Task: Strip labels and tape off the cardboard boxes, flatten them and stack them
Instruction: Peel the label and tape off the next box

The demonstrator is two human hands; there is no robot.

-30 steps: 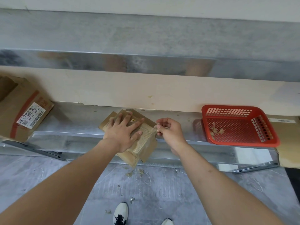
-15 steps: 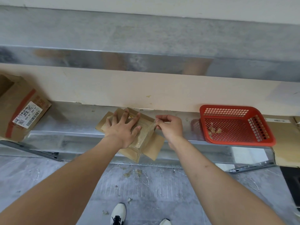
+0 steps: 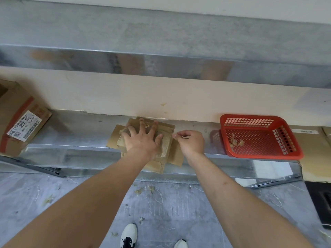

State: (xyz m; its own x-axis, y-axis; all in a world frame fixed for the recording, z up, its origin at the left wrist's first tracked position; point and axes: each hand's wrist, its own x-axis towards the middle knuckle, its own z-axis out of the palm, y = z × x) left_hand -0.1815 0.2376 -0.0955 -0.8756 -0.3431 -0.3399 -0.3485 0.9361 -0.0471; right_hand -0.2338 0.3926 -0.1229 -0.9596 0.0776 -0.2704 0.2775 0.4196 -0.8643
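- A small flattened box (image 3: 168,133) lies on the metal bench (image 3: 75,133), against the back wall.
- The left hand (image 3: 141,140) presses it flat, fingers spread wide.
- The right hand (image 3: 191,142) pinches clear tape (image 3: 173,136) at the box's right edge.
- A red basket (image 3: 286,154) with tape scraps (image 3: 236,142) sits well right.
- A labelled box (image 3: 19,111) stands far left.

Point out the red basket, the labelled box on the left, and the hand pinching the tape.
red basket (image 3: 250,119): head view, on its far rim.
labelled box (image 3: 16,111): head view, on its brown side.
right hand (image 3: 192,143): head view, on its back.
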